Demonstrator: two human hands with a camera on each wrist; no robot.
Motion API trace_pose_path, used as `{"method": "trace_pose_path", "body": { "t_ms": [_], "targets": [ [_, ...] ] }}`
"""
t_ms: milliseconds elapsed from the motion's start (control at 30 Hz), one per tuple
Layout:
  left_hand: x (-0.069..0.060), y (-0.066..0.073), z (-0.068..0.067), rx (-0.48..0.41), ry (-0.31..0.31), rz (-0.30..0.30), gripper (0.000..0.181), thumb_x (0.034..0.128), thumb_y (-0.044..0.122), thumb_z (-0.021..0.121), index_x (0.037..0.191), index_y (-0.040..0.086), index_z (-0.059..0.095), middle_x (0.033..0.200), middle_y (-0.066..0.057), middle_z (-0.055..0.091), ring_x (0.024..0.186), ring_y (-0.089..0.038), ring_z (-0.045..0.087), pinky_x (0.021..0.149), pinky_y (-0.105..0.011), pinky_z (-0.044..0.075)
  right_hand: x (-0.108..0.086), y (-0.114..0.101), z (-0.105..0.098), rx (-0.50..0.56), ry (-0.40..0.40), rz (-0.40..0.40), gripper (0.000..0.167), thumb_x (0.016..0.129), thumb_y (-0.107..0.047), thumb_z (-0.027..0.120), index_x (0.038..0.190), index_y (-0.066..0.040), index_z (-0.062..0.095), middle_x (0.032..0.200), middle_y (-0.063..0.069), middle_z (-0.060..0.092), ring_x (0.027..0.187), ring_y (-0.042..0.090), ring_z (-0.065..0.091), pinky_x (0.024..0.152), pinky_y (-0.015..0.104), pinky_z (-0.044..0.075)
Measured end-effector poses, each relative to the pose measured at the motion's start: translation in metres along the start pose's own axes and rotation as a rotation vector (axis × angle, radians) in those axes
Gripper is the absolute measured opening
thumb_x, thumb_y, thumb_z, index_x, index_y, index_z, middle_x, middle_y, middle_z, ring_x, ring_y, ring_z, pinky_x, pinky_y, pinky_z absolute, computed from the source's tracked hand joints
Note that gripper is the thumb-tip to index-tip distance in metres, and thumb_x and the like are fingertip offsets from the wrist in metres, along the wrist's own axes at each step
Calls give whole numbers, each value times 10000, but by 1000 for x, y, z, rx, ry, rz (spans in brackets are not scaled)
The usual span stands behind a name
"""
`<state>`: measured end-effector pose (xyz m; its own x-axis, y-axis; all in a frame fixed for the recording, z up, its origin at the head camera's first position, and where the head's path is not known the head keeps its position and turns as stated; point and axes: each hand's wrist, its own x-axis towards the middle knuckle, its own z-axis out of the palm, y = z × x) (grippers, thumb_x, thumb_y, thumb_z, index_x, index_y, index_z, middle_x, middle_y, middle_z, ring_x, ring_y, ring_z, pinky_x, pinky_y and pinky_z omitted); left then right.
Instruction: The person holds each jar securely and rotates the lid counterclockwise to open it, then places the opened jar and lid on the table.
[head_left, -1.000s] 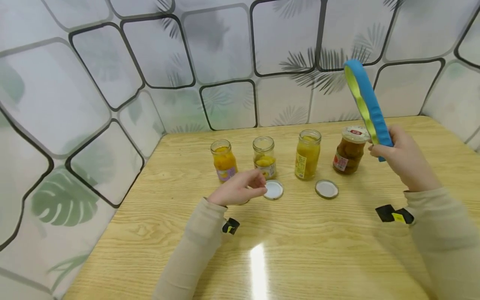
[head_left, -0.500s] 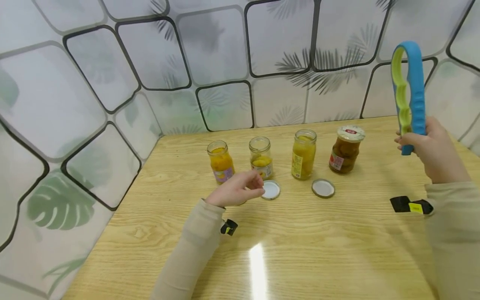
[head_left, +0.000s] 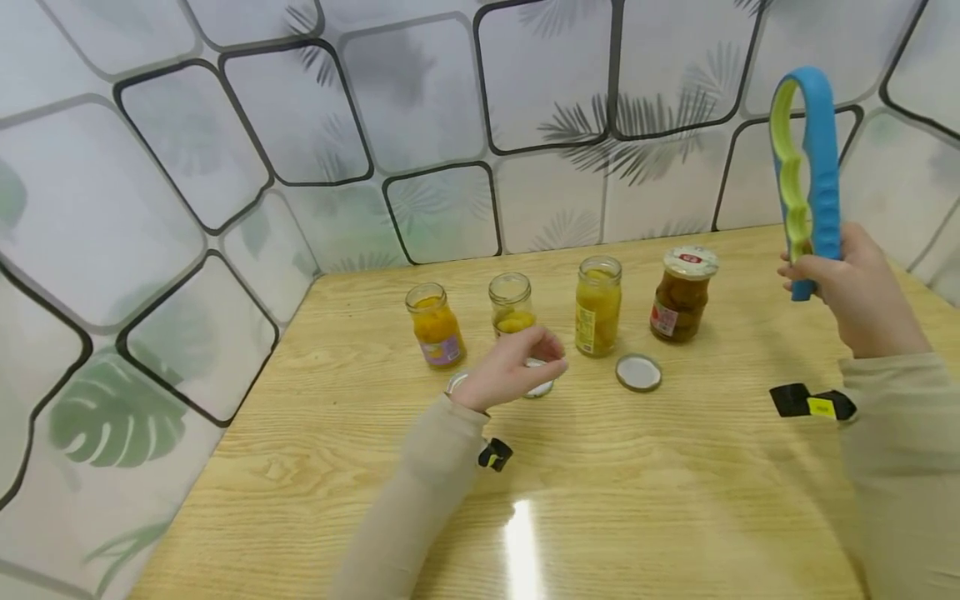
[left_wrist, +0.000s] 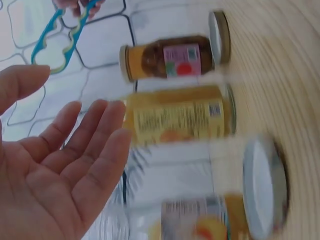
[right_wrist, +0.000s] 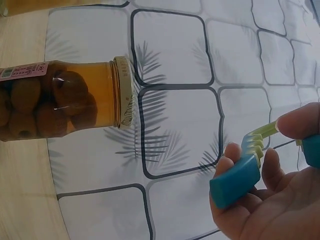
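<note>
In the head view my right hand point(head_left: 870, 287) grips the lower end of a blue and green loop-shaped jar opener point(head_left: 827, 167), raised above the table at the right. Left of it stands a jar of dark round fruit point(head_left: 680, 300), its pale lid point(head_left: 691, 262) on. My left hand point(head_left: 513, 367), fingers loosely bent and holding nothing, hovers over a white-lined lid point(head_left: 538, 385) before a lidless, partly filled jar point(head_left: 512, 302). Beyond its fingertips is a tall lidless jar of yellow fruit point(head_left: 597, 310). In the left wrist view the left palm point(left_wrist: 45, 195) is bare.
A lidless jar of orange fruit point(head_left: 437, 329) with a purple label stands at the left of the row. One loose lid point(head_left: 638, 372) lies before the tall jar; another point(head_left: 455, 381) is partly behind my left hand. A patterned wall point(head_left: 435, 208) rises behind the wooden table point(head_left: 637, 500).
My right hand has carried the jar opener away from the lidded jar, up and to the right. Just now my left hand has shifted right, toward the tall jar.
</note>
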<state>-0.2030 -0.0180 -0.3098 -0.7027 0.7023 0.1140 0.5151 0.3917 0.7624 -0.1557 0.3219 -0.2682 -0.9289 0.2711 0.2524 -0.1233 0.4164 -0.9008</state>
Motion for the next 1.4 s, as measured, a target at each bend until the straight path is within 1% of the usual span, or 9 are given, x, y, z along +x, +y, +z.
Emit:
{"method": "trace_pose_path", "body": {
  "t_ms": [133, 333, 533, 633, 767, 900, 1100, 1267, 1400],
  "targets": [
    [27, 11, 24, -50, -2, 3, 276, 882, 201, 555, 1087, 20, 520, 1057, -57, 567, 984, -109, 518, 825, -228, 420, -1, 0, -2, 127, 1, 1, 210, 906, -69, 411, 1063, -193, 347, 980, 66, 394, 804, 69, 470, 602, 143, 418],
    [60, 22, 58, -150, 12, -68, 417, 870, 257, 569, 1213, 49, 457, 1217, -61, 496, 1089, -102, 471, 875, -249, 401, -6, -3, 1, 296, -40, 16, 198, 893, -59, 443, 1050, -130, 346, 980, 96, 419, 805, 103, 497, 620, 165, 433],
    [94, 23, 82, -230, 166, -137, 537, 850, 264, 595, 1290, 52, 372, 1290, -83, 424, 1159, -166, 419, 909, -265, 373, -9, -10, 6, 372, -34, -1, 213, 875, -23, 456, 1040, -101, 345, 977, 110, 431, 799, 132, 499, 631, 183, 434],
    [109, 21, 91, -269, 250, -182, 553, 830, 231, 624, 1280, 42, 364, 1247, -95, 440, 1108, -189, 454, 879, -267, 395, -11, -14, 12, 364, -40, -2, 223, 870, -8, 439, 1049, -101, 344, 999, 118, 416, 806, 130, 500, 643, 188, 438],
    [128, 21, 96, -201, 330, -200, 611, 811, 210, 644, 1297, 24, 325, 1223, -110, 423, 1062, -189, 474, 853, -249, 410, -11, -20, 20, 341, -52, -5, 213, 861, 7, 418, 1036, -87, 341, 1030, 145, 382, 821, 142, 497, 653, 196, 444],
    [146, 24, 94, -161, 385, -214, 706, 797, 256, 662, 1342, 54, 262, 1279, -110, 395, 1133, -177, 432, 905, -283, 381, -11, -24, 21, 345, -43, -20, 213, 845, 25, 417, 1016, -76, 339, 1022, 166, 379, 820, 162, 491, 656, 209, 444],
    [161, 25, 95, -314, 365, -274, 740, 739, 289, 720, 1318, 132, 287, 1212, -49, 467, 1059, -169, 479, 818, -299, 439, -12, -27, 18, 282, -45, -8, 239, 841, 18, 408, 1031, -98, 324, 1042, 184, 390, 838, 181, 482, 687, 237, 432],
    [168, 28, 102, -283, 325, -227, 596, 739, 245, 726, 1221, 87, 414, 1126, -23, 503, 1016, -147, 500, 834, -273, 426, -13, -25, 11, 238, -20, -14, 221, 840, 7, 403, 1024, -91, 330, 1050, 197, 395, 841, 174, 491, 699, 251, 429],
    [170, 32, 108, -279, 252, -197, 529, 738, 236, 727, 1171, 87, 463, 1091, -3, 517, 989, -131, 506, 822, -259, 428, -13, -21, 3, 241, -8, -22, 220, 841, 7, 404, 1024, -89, 329, 1035, 194, 397, 837, 175, 495, 684, 240, 434]
  ]
}}
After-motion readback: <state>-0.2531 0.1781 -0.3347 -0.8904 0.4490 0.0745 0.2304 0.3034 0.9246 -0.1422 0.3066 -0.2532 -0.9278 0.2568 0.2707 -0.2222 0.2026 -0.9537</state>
